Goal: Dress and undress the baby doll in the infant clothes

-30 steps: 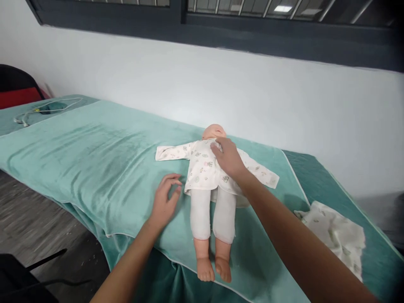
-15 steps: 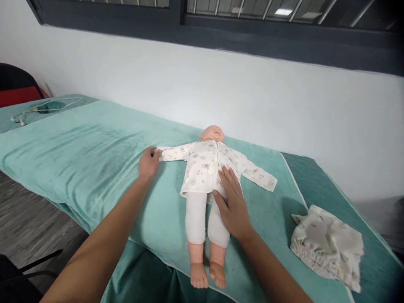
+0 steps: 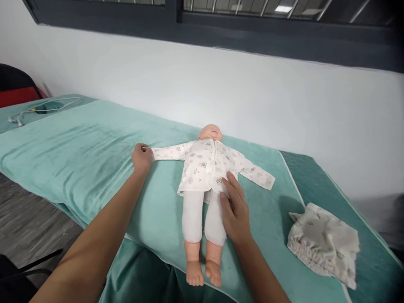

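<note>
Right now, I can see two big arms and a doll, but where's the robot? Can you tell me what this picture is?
There's no robot here! These are a person's bare hands. The camera sits on that person's head and looks forward and down, so you see nearly what they see.

A baby doll lies on its back on a green cloth, wearing a white printed top. The left hand holds the end of one outstretched sleeve. The right hand holds nothing that I can see; its fingers are by the top's bottom edge, and I can't tell if they touch.

Over on the right is a crumpled patterned cloth. Far to the left lies a pale cable.
</note>
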Tool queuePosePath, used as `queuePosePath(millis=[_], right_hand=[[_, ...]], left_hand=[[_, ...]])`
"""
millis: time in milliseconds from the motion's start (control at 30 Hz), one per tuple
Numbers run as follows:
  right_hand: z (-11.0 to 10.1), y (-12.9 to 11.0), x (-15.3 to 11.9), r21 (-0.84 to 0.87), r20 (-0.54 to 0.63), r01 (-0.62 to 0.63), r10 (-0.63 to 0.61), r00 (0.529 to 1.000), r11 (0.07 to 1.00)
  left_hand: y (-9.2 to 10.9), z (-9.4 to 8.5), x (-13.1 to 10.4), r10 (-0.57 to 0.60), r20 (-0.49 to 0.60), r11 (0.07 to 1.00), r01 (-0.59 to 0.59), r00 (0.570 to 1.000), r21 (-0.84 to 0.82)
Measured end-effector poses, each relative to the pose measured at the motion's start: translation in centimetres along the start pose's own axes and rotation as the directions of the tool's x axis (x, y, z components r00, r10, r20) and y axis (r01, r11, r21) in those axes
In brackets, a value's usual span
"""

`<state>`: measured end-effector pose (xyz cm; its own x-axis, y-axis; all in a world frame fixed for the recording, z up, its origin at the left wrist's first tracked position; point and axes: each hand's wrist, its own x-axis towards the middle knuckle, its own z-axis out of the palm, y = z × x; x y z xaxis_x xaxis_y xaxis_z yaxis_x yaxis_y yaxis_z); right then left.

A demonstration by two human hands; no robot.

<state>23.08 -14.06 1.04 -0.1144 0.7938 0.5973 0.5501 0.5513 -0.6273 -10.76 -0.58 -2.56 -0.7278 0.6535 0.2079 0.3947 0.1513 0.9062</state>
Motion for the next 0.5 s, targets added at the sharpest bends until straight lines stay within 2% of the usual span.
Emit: queuePosePath(millis=[267,500], right_hand=[[0.0,0.0,-0.3,0.061,-0.097,-0.107,0.113,0.989,0.992],[0.2,0.0,-0.5,0.152,-0.128,-0.215,0.235,0.963,0.965]], left_hand=[[0.1,-0.4,-0.8,0.095,0.003,0.991,-0.095,0.995,0.099],[0.0,-0.7,-1.9,0.253,0.018,0.96,-0.254,0.967,0.118]])
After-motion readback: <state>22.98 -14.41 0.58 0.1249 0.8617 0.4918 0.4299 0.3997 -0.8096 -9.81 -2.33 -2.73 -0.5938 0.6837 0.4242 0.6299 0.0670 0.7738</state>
